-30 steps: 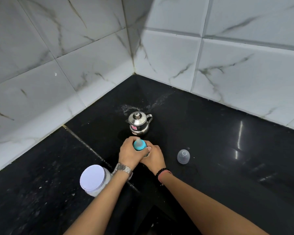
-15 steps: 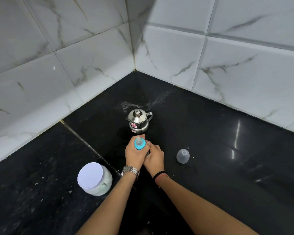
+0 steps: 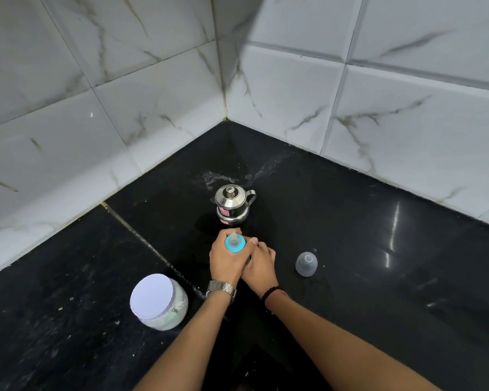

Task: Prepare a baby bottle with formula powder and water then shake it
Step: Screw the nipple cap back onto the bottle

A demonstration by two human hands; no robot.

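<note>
Both hands hold the baby bottle with blue collar and clear teat (image 3: 235, 243) upright on the black stone counter (image 3: 378, 263): the left hand (image 3: 227, 262) wraps the collar, probably to turn it, while the right hand (image 3: 259, 265) steadies the body. Nearby stand a steel lidded kettle (image 3: 233, 204), a white-lidded powder jar (image 3: 158, 301) and a clear dome cap (image 3: 306, 263).

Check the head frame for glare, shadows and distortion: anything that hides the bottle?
Head view: sharp overall; wide-angle bends the tile lines. Glare streaks on the counter sit right of the clear cap, away from the work. A shadow darkens the wall corner. The bottle shows only its blue collar and teat; the left hand and right hand wrap the body. Kettle and jar well lit.
</note>
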